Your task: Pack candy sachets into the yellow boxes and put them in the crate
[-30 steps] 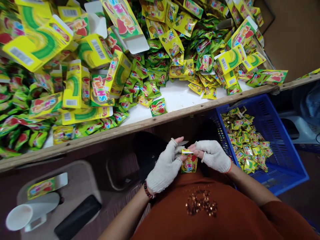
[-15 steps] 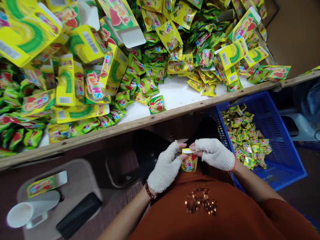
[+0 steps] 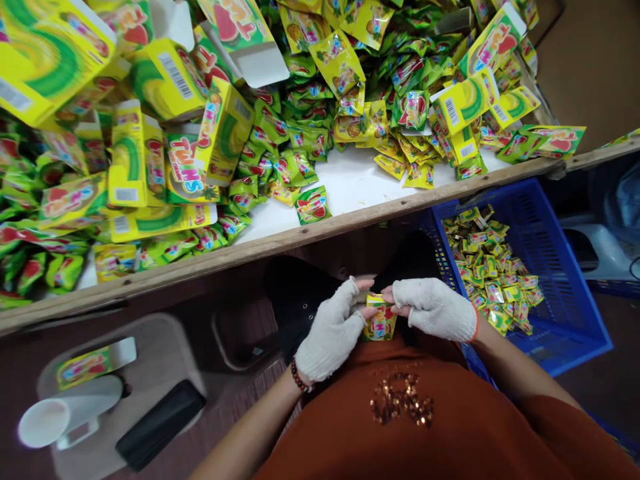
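Both my hands wear white fingerless knit gloves and meet in front of my orange shirt, below the table edge. My left hand (image 3: 333, 330) and my right hand (image 3: 433, 308) pinch a small yellow and green candy box (image 3: 381, 321) between their fingertips, its top flap folded down. A blue plastic crate (image 3: 555, 247) to the right of my right hand holds several of the same small boxes (image 3: 493, 273).
A white table with a wooden front rim (image 3: 310, 235) carries heaps of green and yellow sachets (image 3: 313, 205) and flat yellow cartons (image 3: 127, 160). At lower left a grey stool (image 3: 165, 347) bears a white cup (image 3: 55, 417), a black object (image 3: 160, 423) and a flat carton.
The small box's white top flap, open a second ago, is now pressed shut. My hands have stayed in the same place, fingertips closer together on the box.
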